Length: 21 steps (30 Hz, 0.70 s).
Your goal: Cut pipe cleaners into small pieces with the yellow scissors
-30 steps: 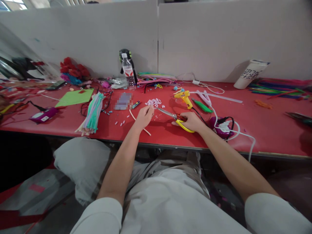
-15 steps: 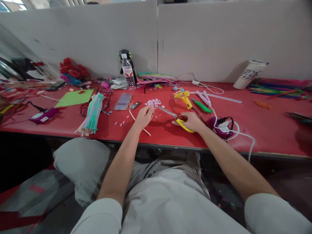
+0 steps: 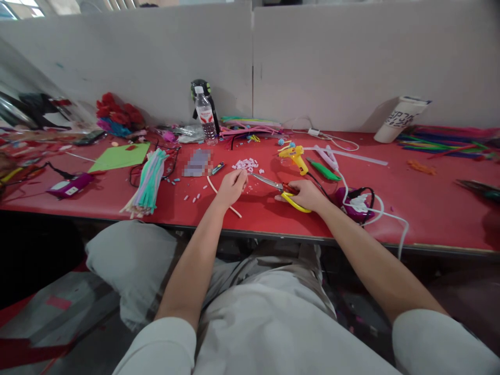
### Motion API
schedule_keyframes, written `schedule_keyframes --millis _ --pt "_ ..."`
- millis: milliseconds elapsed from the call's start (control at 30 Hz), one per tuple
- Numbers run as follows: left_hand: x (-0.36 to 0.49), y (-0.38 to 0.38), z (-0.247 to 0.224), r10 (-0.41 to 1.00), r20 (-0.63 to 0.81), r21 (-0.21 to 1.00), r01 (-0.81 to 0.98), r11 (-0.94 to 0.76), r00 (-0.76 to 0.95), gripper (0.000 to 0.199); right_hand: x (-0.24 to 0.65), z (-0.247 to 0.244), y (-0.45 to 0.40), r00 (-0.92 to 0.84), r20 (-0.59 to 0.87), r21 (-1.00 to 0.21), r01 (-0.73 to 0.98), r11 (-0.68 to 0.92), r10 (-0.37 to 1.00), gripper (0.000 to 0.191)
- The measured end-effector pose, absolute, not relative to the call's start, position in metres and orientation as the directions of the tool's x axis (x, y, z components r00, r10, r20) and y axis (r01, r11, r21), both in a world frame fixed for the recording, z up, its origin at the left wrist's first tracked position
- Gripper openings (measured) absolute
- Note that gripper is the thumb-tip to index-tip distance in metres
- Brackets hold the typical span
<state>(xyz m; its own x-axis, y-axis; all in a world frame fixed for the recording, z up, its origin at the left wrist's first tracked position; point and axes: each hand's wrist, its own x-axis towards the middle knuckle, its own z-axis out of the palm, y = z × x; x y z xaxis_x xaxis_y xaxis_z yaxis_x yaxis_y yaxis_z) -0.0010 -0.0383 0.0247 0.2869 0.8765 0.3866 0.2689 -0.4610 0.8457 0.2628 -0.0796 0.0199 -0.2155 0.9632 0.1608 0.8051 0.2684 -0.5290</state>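
The pair of scissors (image 3: 279, 186), with yellow and dark red on its handles, is above the front middle part of the red table (image 3: 269, 216), in the right hand (image 3: 307, 195). This hand is closed around the handles, and the blades point toward the left hand (image 3: 231, 188), their tip just beside its fingers. The left hand has its thumb and fingers pinched together; I cannot tell what, if anything, is between them. A pale stem (image 3: 211, 184) lies on the table and passes under the left forearm. Just beyond the left hand is a pile of small pale pieces (image 3: 246, 163), and to its right a yellow glue gun (image 3: 292, 154). To the left stands a bundle of mint, lilac and cream stems (image 3: 149, 182), and farther left a purple box (image 3: 70, 186) carries a white sticker, too small to read. At the back, the clear bottle (image 3: 205, 114) wears a red and white label whose brand I cannot make out. Far right, a white container (image 3: 402, 121) leans at the partition (image 3: 351, 62); large dark characters cover it, but I cannot read them surely.
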Motion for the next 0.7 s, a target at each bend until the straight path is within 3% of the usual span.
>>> schedule_keyframes --millis 700 --pt "-0.0014 -0.0360 0.0220 0.871 0.399 0.848 0.244 -0.470 0.287 0.046 0.2620 0.0194 -0.0799 -0.189 0.137 -0.549 0.803 0.233 0.972 0.060"
